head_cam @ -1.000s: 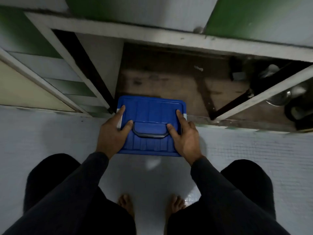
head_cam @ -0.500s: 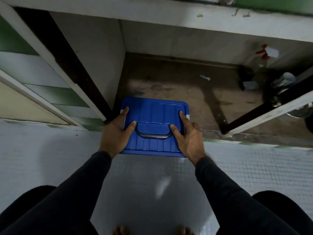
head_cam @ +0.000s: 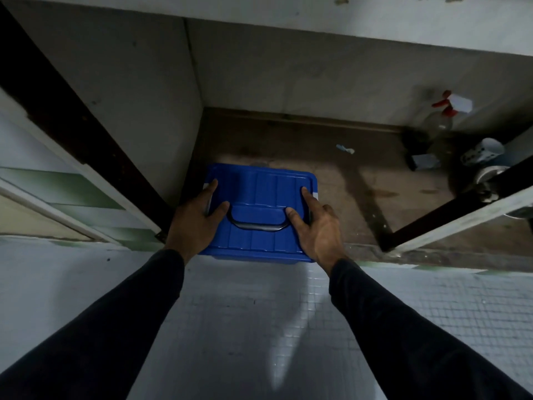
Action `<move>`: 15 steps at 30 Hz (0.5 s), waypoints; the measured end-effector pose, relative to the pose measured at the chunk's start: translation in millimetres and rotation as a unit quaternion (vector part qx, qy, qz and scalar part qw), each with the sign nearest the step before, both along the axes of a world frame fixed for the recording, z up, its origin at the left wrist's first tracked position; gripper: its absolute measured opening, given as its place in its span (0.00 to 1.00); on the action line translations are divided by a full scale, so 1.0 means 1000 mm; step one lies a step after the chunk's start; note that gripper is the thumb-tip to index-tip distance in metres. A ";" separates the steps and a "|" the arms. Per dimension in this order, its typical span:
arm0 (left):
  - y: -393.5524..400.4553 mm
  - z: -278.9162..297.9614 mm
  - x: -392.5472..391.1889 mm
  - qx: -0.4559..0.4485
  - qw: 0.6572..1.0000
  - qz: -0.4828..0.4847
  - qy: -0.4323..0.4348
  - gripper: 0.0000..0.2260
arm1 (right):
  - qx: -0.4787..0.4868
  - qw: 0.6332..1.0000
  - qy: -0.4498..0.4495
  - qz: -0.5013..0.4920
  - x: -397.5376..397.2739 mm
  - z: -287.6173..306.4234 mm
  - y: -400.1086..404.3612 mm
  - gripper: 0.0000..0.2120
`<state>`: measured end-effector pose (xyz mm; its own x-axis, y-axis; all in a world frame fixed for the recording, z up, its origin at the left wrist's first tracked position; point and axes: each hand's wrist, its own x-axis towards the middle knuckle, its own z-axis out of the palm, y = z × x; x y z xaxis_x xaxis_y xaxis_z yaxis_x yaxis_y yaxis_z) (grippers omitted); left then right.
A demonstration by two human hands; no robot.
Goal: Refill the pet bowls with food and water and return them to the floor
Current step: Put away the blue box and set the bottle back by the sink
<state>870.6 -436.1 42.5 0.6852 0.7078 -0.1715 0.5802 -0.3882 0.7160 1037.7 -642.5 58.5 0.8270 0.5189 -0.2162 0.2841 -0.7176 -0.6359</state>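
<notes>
two dark sleeves (head_cam: 121, 321) reach forward over a pale tiled floor (head_cam: 432, 319) toward an open low cupboard. the left hand (head_cam: 192, 220) takes the left edge of a blue lidded box (head_cam: 265, 192): thumb lying on the lid beside the handle, forefinger stretched along the top near the left rim, the other fingers wrapped down over the side out of sight. the right hand (head_cam: 315, 226) mirrors it on the right edge, thumb on the lid at the handle's other end, forefinger pointing up the lid, the rest curled round the side. so each grip is clamped on the box, one at either flank. between the two thumbs sits the box's dark handle (head_cam: 256, 225), folded flat in its recess. the box lies half across the cupboard's threshold, its near edge over the tiles, its far edge over the brown cupboard floor (head_cam: 360, 192).

beyond the left grip, a dark-edged cupboard door (head_cam: 72, 125) stands open. beyond the right grip, another door (head_cam: 461, 215) swings out. farther off past the right grip, at the back right corner, stand a spray bottle (head_cam: 441, 116) with a red trigger, a white patterned cup (head_cam: 481, 153) and something metallic just below it, too dim to name. a small pale scrap (head_cam: 345, 148) lies on the cupboard floor beyond the box.
</notes>
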 end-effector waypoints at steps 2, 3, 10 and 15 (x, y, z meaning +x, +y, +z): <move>0.007 -0.004 0.006 -0.014 1.000 -0.004 0.001 0.30 | -0.001 1.000 0.000 -0.002 0.004 -0.004 0.005 0.34; 0.010 -0.007 0.008 -0.019 1.000 -0.005 -0.001 0.30 | 0.000 1.000 0.000 -0.003 0.006 -0.006 0.008 0.34; 0.028 -0.016 0.027 -0.010 0.999 -0.012 -0.030 0.29 | 0.004 1.000 -0.014 -0.005 0.024 -0.013 0.027 0.34; 0.032 -0.019 0.035 -0.002 0.999 -0.002 -0.039 0.29 | -0.013 1.000 -0.013 0.005 0.037 -0.014 0.036 0.34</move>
